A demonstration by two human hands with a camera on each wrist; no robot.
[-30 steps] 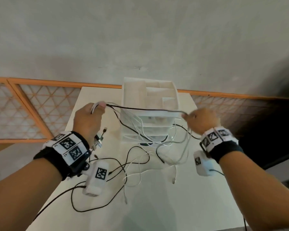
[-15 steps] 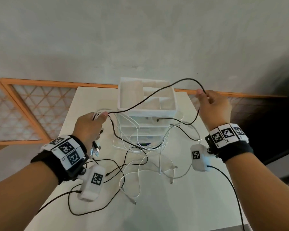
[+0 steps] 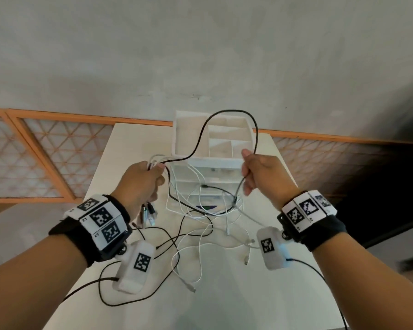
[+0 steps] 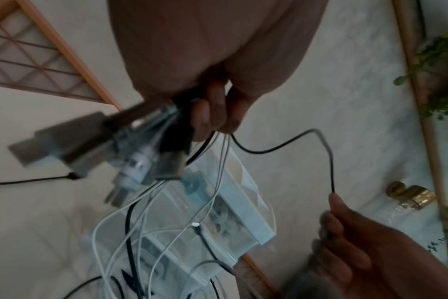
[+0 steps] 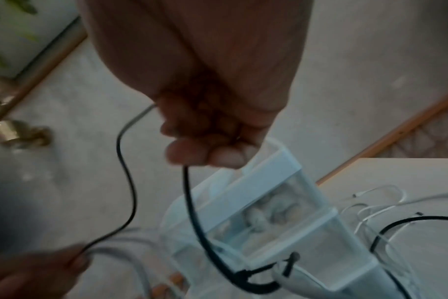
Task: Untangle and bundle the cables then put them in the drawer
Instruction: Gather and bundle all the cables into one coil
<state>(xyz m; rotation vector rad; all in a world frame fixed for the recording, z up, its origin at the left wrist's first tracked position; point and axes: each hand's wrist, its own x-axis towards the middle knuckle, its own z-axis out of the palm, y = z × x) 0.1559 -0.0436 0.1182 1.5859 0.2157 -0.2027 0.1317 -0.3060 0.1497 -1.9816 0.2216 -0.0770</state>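
My left hand (image 3: 144, 179) grips a bunch of white and black cables, with their plug ends (image 3: 148, 215) hanging below the fist; the plugs (image 4: 141, 161) show blurred in the left wrist view. A black cable (image 3: 227, 113) arcs up from that hand over the white drawer unit (image 3: 212, 160) to my right hand (image 3: 260, 172), which pinches it (image 5: 189, 194). More white and black cables (image 3: 200, 229) lie tangled on the white table (image 3: 224, 294) in front of the drawer unit, some draped over its clear drawer fronts (image 5: 276, 214).
The drawer unit's top tray (image 3: 191, 136) has open compartments. An orange lattice railing (image 3: 45, 151) runs behind the table, and a grey wall (image 3: 200, 55) rises beyond. A brass fitting (image 4: 409, 195) and green plant (image 4: 443, 50) show at the side.
My right hand rose with the black cable to beside the drawer unit's top, then came back down and inward. The black cable now loops high over the unit. My left hand stays gripping its bunch.
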